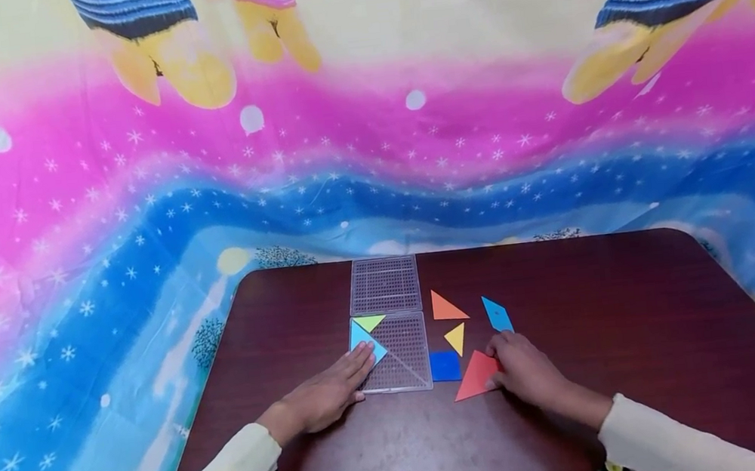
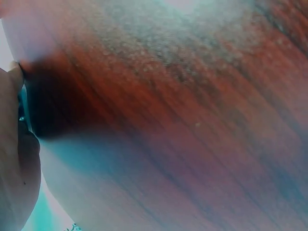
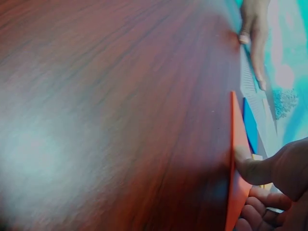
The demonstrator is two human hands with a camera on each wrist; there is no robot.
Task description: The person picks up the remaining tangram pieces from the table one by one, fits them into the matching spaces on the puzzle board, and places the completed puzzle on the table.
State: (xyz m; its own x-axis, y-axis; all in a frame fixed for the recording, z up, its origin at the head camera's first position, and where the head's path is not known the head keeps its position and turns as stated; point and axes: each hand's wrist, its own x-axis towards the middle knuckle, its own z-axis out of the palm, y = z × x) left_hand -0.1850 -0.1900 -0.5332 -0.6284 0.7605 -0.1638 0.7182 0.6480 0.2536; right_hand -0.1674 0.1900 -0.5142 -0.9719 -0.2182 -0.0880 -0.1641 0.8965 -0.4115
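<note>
My left hand (image 1: 331, 391) lies with extended fingertips on a light-blue triangle (image 1: 360, 334) in the lower half of a clear gridded case (image 1: 407, 365). Above that piece, a lime-green triangle (image 1: 368, 323) sits along the top edge of the same half. My right hand (image 1: 534, 372) pinches a red triangle (image 1: 476, 378) at its right side, thumb on its face in the right wrist view and fingers behind. Left of the red triangle is a dark-blue square (image 1: 445, 365), beside the case. The left wrist view shows mostly tabletop and part of the left hand (image 2: 17, 159).
An orange triangle (image 1: 447, 307), a small yellow triangle (image 1: 456, 339) and a blue parallelogram (image 1: 497, 314) lie right of the case. The case's other half (image 1: 384, 286) extends to the far edge of the brown table (image 1: 632, 332). A patterned cloth (image 1: 368, 138) hangs behind.
</note>
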